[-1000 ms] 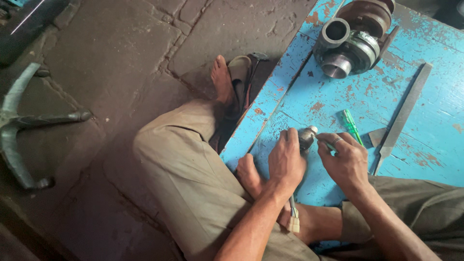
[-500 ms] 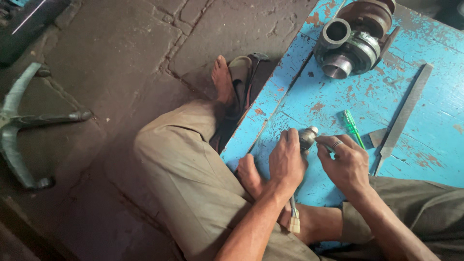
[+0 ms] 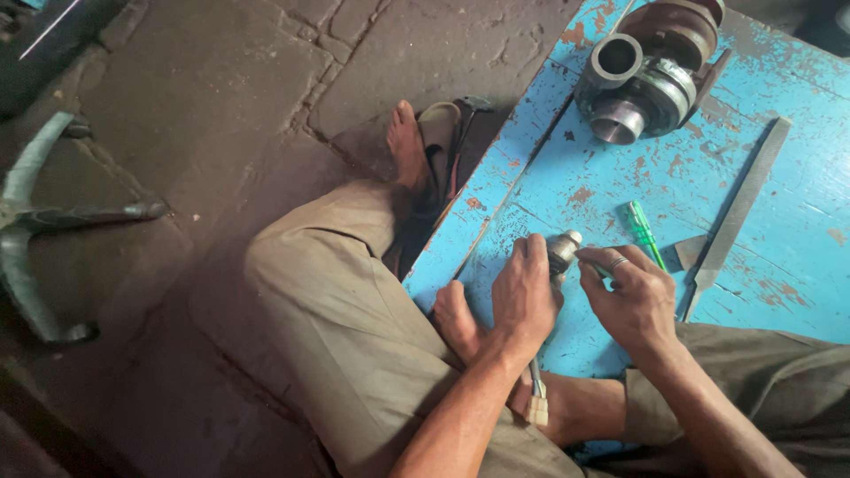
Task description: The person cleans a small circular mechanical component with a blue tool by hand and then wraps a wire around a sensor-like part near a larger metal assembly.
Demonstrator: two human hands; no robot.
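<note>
**Two hands on a small metal part**

While you sit on the floor with your legs folded, your left hand (image 3: 524,296) is wrapped around a small metal part (image 3: 561,250) and holds it tight. It sits just above the near edge of the blue board (image 3: 779,257), right in front of you. A thin wire runs down from it under your wrist to a little white plug (image 3: 537,411) near your leg.

Your right hand (image 3: 630,296) is closed too. Its fingers (image 3: 606,263) pinch something thin against the top of the part, but it is too small to tell what it is. You wear a ring on that hand.

Just to the right of your hands lies a green pen-like tool (image 3: 645,232) on the board. Further right lies a long flat metal file (image 3: 733,217). At the far end of the board sits a big round metal machine part (image 3: 653,73) with open pipes.

Your bare foot (image 3: 405,146) rests on a sandal (image 3: 440,133) to the left of the board. Far left on the stone floor lies a curved metal piece (image 3: 35,230).
</note>
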